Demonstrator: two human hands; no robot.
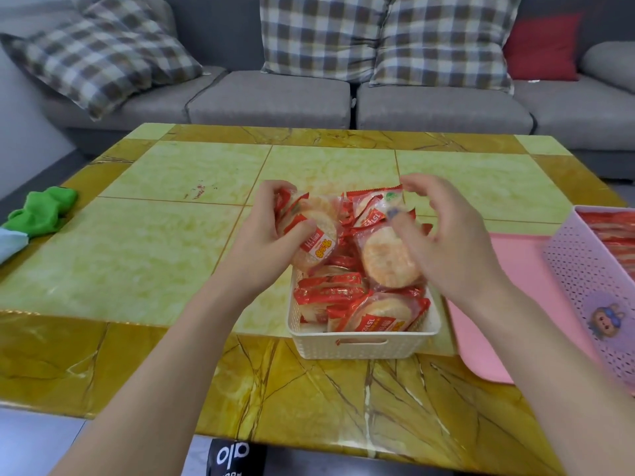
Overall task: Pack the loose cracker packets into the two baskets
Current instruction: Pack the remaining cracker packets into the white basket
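A white woven basket (360, 347) stands at the middle of the table, heaped with red and clear cracker packets (347, 293). My left hand (264, 231) grips a bunch of packets (316, 235) over the basket's far left end, thumb across the front. My right hand (443, 235) hovers over the far right end with curled fingers, its thumb and fingertips on a packet (386, 259) that leans upright in the pile. A pink perforated basket (584, 280) at the right edge also holds red packets (611, 231).
The pink basket stands on a pink mat (498, 324). A green cloth (44, 209) and a pale blue item (10, 242) lie at the table's left edge. A grey sofa (275, 94) with checked cushions runs behind the table. A black object (233, 456) sits below the front edge.
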